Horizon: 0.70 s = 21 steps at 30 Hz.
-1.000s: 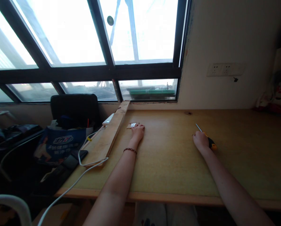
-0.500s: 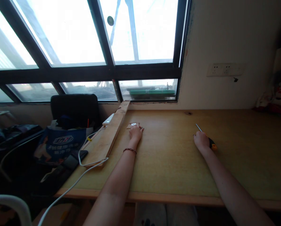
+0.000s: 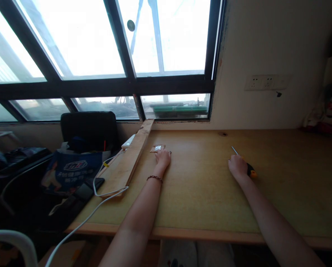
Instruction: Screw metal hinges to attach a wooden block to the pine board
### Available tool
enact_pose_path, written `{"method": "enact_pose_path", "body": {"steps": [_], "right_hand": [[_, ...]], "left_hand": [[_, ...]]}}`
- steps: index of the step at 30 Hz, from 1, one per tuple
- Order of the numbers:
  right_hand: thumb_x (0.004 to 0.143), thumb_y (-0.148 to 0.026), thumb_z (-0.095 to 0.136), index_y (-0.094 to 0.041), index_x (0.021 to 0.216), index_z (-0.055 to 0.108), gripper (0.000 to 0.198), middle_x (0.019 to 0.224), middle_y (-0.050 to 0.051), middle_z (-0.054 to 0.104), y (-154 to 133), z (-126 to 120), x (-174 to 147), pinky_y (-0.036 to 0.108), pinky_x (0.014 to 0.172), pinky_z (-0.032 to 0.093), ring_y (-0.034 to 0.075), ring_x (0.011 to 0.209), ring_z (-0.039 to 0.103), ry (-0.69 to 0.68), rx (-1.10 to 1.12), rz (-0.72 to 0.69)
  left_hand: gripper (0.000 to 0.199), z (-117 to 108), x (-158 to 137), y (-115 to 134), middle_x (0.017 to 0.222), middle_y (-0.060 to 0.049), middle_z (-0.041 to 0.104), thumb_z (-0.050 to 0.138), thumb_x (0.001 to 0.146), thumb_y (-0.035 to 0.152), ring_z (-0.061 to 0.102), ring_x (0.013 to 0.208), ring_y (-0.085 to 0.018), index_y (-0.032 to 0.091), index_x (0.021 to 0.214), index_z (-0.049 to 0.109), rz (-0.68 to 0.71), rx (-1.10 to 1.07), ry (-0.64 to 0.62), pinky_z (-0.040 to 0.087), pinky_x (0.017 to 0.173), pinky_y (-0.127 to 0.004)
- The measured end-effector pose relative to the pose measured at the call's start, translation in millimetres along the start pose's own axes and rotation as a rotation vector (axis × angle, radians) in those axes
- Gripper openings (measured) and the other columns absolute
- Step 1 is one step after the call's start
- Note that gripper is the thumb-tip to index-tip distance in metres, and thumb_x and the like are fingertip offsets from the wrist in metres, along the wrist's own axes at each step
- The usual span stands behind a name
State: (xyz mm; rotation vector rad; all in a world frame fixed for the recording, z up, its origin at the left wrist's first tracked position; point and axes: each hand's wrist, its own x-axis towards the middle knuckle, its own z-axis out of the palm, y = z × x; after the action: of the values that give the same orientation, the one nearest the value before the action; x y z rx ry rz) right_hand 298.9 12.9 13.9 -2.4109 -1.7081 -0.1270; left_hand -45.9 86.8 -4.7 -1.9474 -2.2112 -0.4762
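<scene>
A small wooden piece with a shiny metal hinge-like plate [image 3: 158, 148] lies flat on the table, left of the middle. Just at its near edge rests my left hand [image 3: 163, 158], fingers apart and holding nothing; I cannot tell whether a fingertip touches the wood. My right hand [image 3: 237, 165] is closed around a screwdriver [image 3: 251, 170] with a black and orange handle. The thin metal shaft sticks out beyond the fist, pointing away and to the left. The palm hides most of the grip.
A long wooden board [image 3: 127, 163] lies along the table's left side, with a white cable [image 3: 85, 218] looping over it. Beyond the left edge are a dark chair [image 3: 88, 128] and a blue bag [image 3: 71, 170]. The window and wall bound the table's [image 3: 199, 193] far side.
My left hand has drawn back slightly toward me and to the right, uncovering more of the metal plate. My right hand has stayed put with the screwdriver.
</scene>
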Motion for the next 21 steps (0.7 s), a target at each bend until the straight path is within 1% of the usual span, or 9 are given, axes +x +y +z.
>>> {"method": "enact_pose_path", "body": {"steps": [5, 8, 9, 11, 13, 15, 17, 19, 21], "right_hand": [[0.084, -0.023, 0.046, -0.009, 0.091, 0.067, 0.026, 0.096, 0.018, 0.063, -3, -2, -3, 0.03, 0.07, 0.044, 0.026, 0.089, 0.061, 0.091, 0.041, -0.065], [0.083, -0.022, 0.048, -0.011, 0.09, 0.067, 0.023, 0.095, 0.015, 0.065, -13, -3, -7, 0.029, 0.074, 0.043, 0.022, 0.088, 0.061, 0.123, 0.212, -0.135], [0.081, -0.022, 0.049, -0.011, 0.089, 0.068, 0.022, 0.093, 0.014, 0.066, -19, -4, -10, 0.028, 0.074, 0.043, 0.021, 0.085, 0.061, 0.109, 0.312, -0.161], [0.078, -0.024, 0.054, -0.013, 0.085, 0.069, 0.02, 0.086, 0.01, 0.068, -32, -4, -18, 0.027, 0.072, 0.043, 0.019, 0.079, 0.062, 0.034, 0.574, -0.21], [0.074, -0.03, 0.059, -0.013, 0.081, 0.07, 0.021, 0.079, 0.008, 0.069, -47, -2, -29, 0.026, 0.066, 0.044, 0.018, 0.073, 0.061, -0.082, 0.886, -0.221], [0.068, -0.038, 0.064, -0.013, 0.079, 0.07, 0.028, 0.074, 0.007, 0.069, -61, 0, -40, 0.026, 0.058, 0.044, 0.017, 0.066, 0.06, -0.202, 1.192, -0.168], [0.062, -0.041, 0.07, -0.012, 0.08, 0.07, 0.034, 0.073, 0.007, 0.068, -70, 2, -49, 0.025, 0.056, 0.043, 0.014, 0.062, 0.058, -0.297, 1.439, -0.094], [0.057, -0.04, 0.075, -0.013, 0.079, 0.07, 0.036, 0.072, 0.006, 0.068, -74, 3, -54, 0.023, 0.056, 0.042, 0.012, 0.061, 0.057, -0.35, 1.628, -0.033], [0.052, -0.038, 0.079, -0.014, 0.077, 0.07, 0.035, 0.071, 0.004, 0.068, -75, 4, -56, 0.022, 0.056, 0.042, 0.01, 0.06, 0.056, -0.38, 1.78, 0.031]], "left_hand": [[0.033, -3, -4, 5, 0.11, -0.017, 0.057, 0.042, 0.085, 0.034, 0.05, 0.104, -0.029, 0.011, 0.093, 0.064, 0.02, -0.046, 0.004, 0.041, 0.083, -0.038], [0.03, -7, -8, 17, 0.104, -0.016, 0.059, 0.044, 0.085, 0.032, 0.05, 0.104, -0.026, 0.011, 0.094, 0.063, 0.045, -0.114, 0.0, 0.04, 0.085, -0.036], [0.028, -8, -10, 24, 0.101, -0.016, 0.06, 0.044, 0.085, 0.03, 0.051, 0.102, -0.026, 0.01, 0.093, 0.062, 0.067, -0.153, -0.001, 0.039, 0.086, -0.036], [0.026, -10, -19, 42, 0.095, -0.015, 0.061, 0.046, 0.084, 0.03, 0.053, 0.096, -0.024, 0.01, 0.089, 0.062, 0.13, -0.291, 0.008, 0.04, 0.084, -0.035], [0.024, -10, -31, 66, 0.089, -0.012, 0.062, 0.048, 0.083, 0.031, 0.055, 0.088, -0.021, 0.011, 0.084, 0.061, 0.166, -0.522, 0.003, 0.042, 0.078, -0.033], [0.024, -10, -48, 91, 0.077, -0.007, 0.062, 0.049, 0.082, 0.034, 0.056, 0.074, -0.017, 0.013, 0.078, 0.06, 0.178, -0.82, -0.08, 0.043, 0.069, -0.029], [0.024, -10, -64, 111, 0.07, -0.005, 0.062, 0.052, 0.08, 0.036, 0.056, 0.067, -0.015, 0.013, 0.074, 0.059, 0.211, -1.062, -0.157, 0.042, 0.063, -0.027], [0.023, -12, -79, 125, 0.068, -0.004, 0.062, 0.054, 0.078, 0.035, 0.056, 0.064, -0.013, 0.013, 0.072, 0.059, 0.2, -1.199, -0.174, 0.042, 0.06, -0.026], [0.021, -15, -88, 130, 0.067, -0.004, 0.062, 0.057, 0.076, 0.034, 0.057, 0.063, -0.013, 0.013, 0.073, 0.059, 0.177, -1.263, -0.163, 0.043, 0.061, -0.026]]}}
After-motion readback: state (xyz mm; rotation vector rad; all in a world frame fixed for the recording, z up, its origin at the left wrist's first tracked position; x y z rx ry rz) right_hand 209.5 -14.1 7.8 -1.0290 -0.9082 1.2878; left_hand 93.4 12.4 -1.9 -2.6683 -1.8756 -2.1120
